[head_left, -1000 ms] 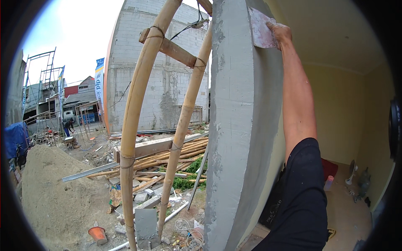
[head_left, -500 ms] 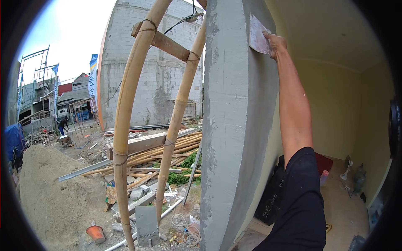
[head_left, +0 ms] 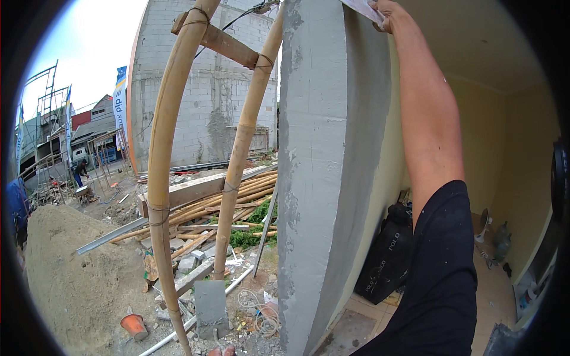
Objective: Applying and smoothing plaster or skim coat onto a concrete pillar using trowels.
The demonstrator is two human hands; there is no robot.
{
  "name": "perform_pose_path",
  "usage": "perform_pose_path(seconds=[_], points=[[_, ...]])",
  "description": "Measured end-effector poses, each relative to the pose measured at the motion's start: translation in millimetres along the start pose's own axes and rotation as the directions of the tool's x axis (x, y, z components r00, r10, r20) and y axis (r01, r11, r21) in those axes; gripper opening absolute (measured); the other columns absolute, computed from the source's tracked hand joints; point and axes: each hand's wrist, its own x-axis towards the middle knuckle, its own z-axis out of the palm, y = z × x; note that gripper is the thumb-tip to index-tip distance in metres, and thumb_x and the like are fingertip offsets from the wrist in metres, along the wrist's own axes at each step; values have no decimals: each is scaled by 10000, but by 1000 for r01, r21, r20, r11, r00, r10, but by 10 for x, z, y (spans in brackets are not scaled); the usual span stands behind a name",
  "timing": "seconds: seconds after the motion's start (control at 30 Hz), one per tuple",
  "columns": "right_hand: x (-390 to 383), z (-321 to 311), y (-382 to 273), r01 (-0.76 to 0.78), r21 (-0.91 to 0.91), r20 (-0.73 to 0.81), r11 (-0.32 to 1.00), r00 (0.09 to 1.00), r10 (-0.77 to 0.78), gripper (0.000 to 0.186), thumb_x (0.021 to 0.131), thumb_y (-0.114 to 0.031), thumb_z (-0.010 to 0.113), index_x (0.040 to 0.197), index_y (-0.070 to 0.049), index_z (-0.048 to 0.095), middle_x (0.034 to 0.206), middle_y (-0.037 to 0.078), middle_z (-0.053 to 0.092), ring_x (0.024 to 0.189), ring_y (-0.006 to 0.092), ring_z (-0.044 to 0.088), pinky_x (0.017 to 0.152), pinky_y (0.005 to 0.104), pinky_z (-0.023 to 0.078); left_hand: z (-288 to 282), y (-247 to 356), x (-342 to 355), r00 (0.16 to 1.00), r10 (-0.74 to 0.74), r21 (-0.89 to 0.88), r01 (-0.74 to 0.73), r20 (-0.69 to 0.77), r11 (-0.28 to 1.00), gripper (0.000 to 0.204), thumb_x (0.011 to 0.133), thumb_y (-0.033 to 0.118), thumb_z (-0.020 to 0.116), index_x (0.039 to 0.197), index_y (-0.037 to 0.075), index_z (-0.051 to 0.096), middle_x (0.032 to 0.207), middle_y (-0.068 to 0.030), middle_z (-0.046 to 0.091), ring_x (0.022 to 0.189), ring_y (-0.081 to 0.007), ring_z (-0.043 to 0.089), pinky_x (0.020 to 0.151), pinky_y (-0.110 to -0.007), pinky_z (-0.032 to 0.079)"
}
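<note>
High on the grey plastered pillar (head_left: 312, 178), my right hand (head_left: 390, 14) grips a flat, pale scraper (head_left: 360, 7) against the side face near the corner. The scraper's upper part is cut off by the frame edge. Low in the view is a grey rectangular plastering trowel (head_left: 211, 305), its blade upright and coated in grey. Fingertips of my left hand (head_left: 221, 351) show at its handle by the lower edge; the rest of that hand is out of sight.
Two bamboo poles with a tied crosspiece (head_left: 228, 47) stand left of the pillar. Beyond lie stacked bamboo (head_left: 208, 207), rubble, a sand heap (head_left: 71, 267) and an orange bucket (head_left: 134, 326). A person (head_left: 80, 172) works far left. A black bag (head_left: 386, 255) lies indoors at right.
My right hand and the scraper have moved up the pillar to the top edge. The trowel has risen slightly, and fingertips now show below it. The view has shifted a little.
</note>
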Motion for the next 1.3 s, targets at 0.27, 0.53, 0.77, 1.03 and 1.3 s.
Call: perform_pose_path(seconds=[0.27, 0.53, 0.77, 1.03, 1.3], points=[[-1206, 323, 991, -6, -96, -393, 995, 919, -32, 291, 818, -88, 679, 965, 152, 603, 915, 179, 641, 730, 246, 665, 531, 360, 500, 15, 122, -7, 999, 9, -71, -13, -49, 997, 320, 812, 77, 524, 1118, 34, 607, 937, -236, 595, 859, -441, 542, 759, -516, 432], [-2446, -301, 1859, 141, 186, -371, 972, 926, -63, 315, 852, 2, 598, 1111, 166, 526, 959, 193, 642, 797, 216, 654, 666, 332, 553, 46, 506, 223, 997, -44, -249, 28, -59, 968, 239, 821, 79, 523, 1028, 16, 626, 895, -235, 592, 802, -427, 558, 656, -482, 452], [-4466, 489, 2142, 212, 214, -241, 953, 957, -159, 502, 821, 87, 540, 1287, 42, 357, 1099, 165, 563, 954, 175, 593, 823, 287, 508, -303, 1448, 589, 931, -350, -899, 236, 100, 370, 219, 823, 153, 693, 978, 21, 612, 764, -93, 614, 595, -188, 571, 532, -304, 450], [-6212, 1136, 2684, -229, 347, -248, 909, 913, 325, 196, 846, 26, 590, 1038, 65, 584, 905, 50, 612, 745, 68, 533, 678, 199, 450, -418, 2104, 857, 905, -425, -996, 45, 7, 79, 345, 765, 59, 723, 1055, 4, 544, 784, -60, 612, 568, -132, 556, 509, -251, 445], [-6227, 565, 2635, 291, -512, 334, 808, 934, -125, 613, 642, -272, 691, 1245, -204, 609, 1255, 243, 352, 1144, 371, 376, 995, 465, 331, -828, 2102, 911, 825, -562, -998, 37, 63, -58, 466, 668, -41, 731, 1029, 36, 447, 774, -81, 581, 588, -173, 592, 493, -280, 488]])
